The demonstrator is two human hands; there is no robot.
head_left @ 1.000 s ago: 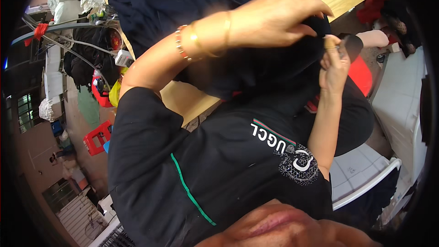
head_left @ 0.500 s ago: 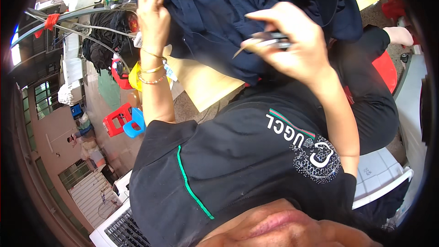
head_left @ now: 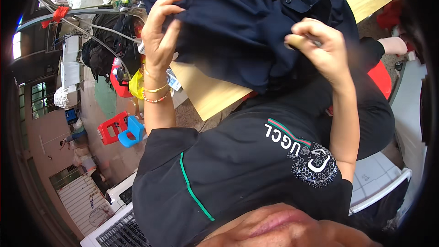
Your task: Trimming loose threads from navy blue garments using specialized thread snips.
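A dark navy garment [head_left: 228, 27] with buttons lies bunched over the pale wooden table [head_left: 212, 96]. Above its left side is my left hand [head_left: 160, 36], fingers apart and nothing in them; whether the fingertips touch the cloth I cannot tell. My right hand [head_left: 322, 48] is curled closed over the garment's right side. A bit of a small dark and silver tool [head_left: 315, 43] shows between its fingers, and the rest is hidden in the palm.
Left of the table are a yellow bag [head_left: 136, 84], a heap of black bags [head_left: 107, 41], a red stool [head_left: 112, 130] and a blue chair [head_left: 131, 131]. A metal rail [head_left: 91, 12] with cables runs at the upper left. Another person's bare foot [head_left: 393, 45] shows at right.
My left hand has come off the garment's edge and spread its fingers. My right hand has moved right and curled tighter around the small tool. The view has shifted slightly.
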